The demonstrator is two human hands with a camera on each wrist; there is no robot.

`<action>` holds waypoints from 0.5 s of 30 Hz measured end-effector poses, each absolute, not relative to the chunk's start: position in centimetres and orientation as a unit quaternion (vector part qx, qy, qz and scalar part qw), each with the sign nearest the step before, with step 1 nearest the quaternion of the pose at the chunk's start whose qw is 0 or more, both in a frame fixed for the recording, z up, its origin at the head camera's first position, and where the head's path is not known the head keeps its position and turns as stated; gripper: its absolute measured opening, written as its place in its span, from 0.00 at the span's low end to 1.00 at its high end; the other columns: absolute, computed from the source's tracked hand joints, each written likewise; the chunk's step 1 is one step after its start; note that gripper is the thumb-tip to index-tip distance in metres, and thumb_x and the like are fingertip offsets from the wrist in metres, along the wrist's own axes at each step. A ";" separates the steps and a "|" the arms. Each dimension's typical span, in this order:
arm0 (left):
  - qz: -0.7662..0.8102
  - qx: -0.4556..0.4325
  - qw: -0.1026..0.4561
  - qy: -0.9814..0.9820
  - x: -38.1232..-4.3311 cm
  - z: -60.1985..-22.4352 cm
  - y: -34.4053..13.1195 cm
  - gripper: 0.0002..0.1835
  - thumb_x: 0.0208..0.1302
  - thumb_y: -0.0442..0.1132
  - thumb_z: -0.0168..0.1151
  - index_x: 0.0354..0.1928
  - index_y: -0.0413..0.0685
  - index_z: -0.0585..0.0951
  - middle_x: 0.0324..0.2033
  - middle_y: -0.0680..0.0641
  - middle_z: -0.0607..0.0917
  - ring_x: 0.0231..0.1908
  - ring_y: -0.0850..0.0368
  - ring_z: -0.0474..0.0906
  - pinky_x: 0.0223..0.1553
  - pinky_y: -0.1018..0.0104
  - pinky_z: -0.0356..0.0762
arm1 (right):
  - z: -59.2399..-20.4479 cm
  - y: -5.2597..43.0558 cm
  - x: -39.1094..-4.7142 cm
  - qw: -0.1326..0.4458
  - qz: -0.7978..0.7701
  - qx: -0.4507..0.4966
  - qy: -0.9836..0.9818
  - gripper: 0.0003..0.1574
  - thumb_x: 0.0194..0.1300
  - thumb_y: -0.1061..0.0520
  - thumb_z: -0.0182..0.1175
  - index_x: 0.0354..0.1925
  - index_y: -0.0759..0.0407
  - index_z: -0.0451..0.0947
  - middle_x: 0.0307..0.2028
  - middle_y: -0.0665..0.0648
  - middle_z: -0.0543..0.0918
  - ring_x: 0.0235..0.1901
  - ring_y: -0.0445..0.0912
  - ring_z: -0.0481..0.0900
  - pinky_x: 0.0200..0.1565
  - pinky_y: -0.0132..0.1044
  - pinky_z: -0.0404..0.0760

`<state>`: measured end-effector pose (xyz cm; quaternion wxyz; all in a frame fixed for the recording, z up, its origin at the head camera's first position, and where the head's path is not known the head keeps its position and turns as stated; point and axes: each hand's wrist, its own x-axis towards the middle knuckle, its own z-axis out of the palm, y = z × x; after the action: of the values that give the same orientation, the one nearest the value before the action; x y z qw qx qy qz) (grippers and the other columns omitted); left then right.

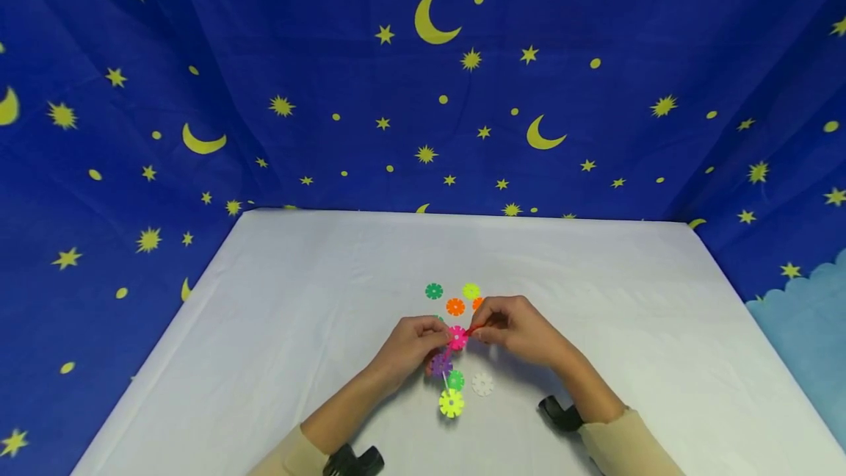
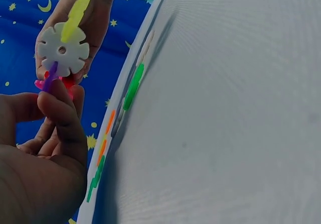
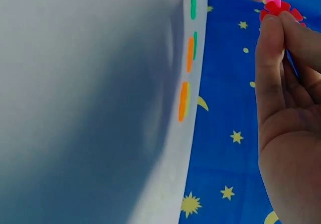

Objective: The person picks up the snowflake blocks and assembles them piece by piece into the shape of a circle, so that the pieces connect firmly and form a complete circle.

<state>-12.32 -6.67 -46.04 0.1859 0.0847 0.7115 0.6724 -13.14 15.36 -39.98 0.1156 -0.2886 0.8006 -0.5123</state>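
Note:
My left hand (image 1: 413, 347) pinches a chain of joined plastic snowflake discs with notched rims. In the chain are a pink disc (image 1: 457, 338), a purple disc (image 1: 441, 365), a white disc (image 2: 62, 53) and, at the near end, a yellow disc (image 1: 452, 403). Between thumb and forefinger, my right hand (image 1: 522, 329) grips a red disc (image 3: 278, 8). The red disc meets the pink one's right edge; whether their notches interlock I cannot tell. Both hands are above the table, and the left fingertips partly cover the chain.
Loose discs lie on the white-covered table (image 1: 317, 278): green (image 1: 433, 291), yellow (image 1: 471, 291), orange (image 1: 455, 306) and another orange (image 1: 477, 303) beyond the hands, white (image 1: 482, 385) and green (image 1: 456, 380) nearer. A blue star-patterned cloth (image 1: 370, 72) surrounds the table's back and sides.

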 end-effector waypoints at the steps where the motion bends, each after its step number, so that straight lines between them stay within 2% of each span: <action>1: 0.673 0.085 0.184 0.711 -12.3 -46.0 -6.7 0.08 0.65 0.37 0.61 0.33 0.38 0.82 0.24 0.47 0.82 0.18 0.61 0.69 0.19 0.71 0.70 | -40.0 15.3 -13.1 0.112 -0.516 -0.291 0.798 0.05 0.59 0.73 0.62 0.32 0.66 0.79 0.33 0.62 0.83 0.30 0.54 0.80 0.34 0.38 0.82; 9: 0.695 0.075 0.183 0.692 -12.3 -45.9 -6.6 0.08 0.64 0.34 0.60 0.34 0.33 0.82 0.22 0.48 0.80 0.18 0.61 0.68 0.18 0.72 0.69 | -40.6 15.0 -12.9 0.089 -0.524 -0.297 0.793 0.07 0.58 0.75 0.62 0.30 0.66 0.79 0.32 0.60 0.83 0.31 0.53 0.80 0.35 0.38 0.82; 12: 0.692 0.070 0.177 0.696 -12.2 -45.9 -6.6 0.08 0.64 0.34 0.60 0.33 0.34 0.81 0.22 0.48 0.80 0.18 0.61 0.68 0.17 0.72 0.69 | -40.6 14.7 -12.9 0.087 -0.521 -0.294 0.797 0.06 0.58 0.74 0.62 0.31 0.66 0.79 0.32 0.60 0.83 0.31 0.53 0.80 0.35 0.38 0.82; 15: 0.684 0.064 0.169 0.707 -12.1 -45.4 -6.6 0.08 0.65 0.34 0.59 0.32 0.34 0.81 0.22 0.49 0.78 0.21 0.60 0.69 0.22 0.72 0.69 | -41.1 14.7 -13.1 0.093 -0.517 -0.287 0.801 0.05 0.59 0.72 0.62 0.31 0.65 0.79 0.33 0.61 0.83 0.31 0.53 0.80 0.34 0.37 0.82</action>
<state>-12.14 -6.62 -45.44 0.1688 0.0639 0.7071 0.6837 -13.10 14.66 -41.13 0.0925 -0.2873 0.8012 -0.5166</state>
